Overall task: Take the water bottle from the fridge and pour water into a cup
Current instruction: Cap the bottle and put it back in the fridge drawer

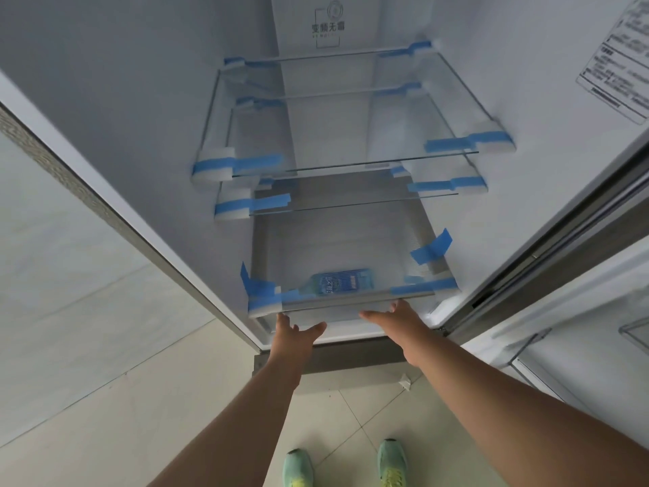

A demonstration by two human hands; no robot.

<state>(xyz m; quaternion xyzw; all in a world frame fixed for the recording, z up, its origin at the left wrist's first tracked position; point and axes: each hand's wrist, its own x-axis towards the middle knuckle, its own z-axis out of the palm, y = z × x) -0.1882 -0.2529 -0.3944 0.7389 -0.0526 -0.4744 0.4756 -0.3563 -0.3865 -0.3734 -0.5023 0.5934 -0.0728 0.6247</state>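
A water bottle (339,282) with a blue label lies on its side in the fridge's bottom drawer, under the lowest glass shelf (351,298), its neck pointing left. My left hand (293,337) reaches to the front edge of that shelf at its left, fingers tucked under the rim, thumb spread out. My right hand (397,319) touches the front edge at the right, fingers hidden under the shelf, thumb pointing left. Neither hand touches the bottle. No cup is in view.
The fridge interior (158,117) is white, with two upper glass shelves (354,163) held by foam blocks and blue tape. The open door (562,261) stands at the right. Tiled floor and my two green shoes (346,465) lie below.
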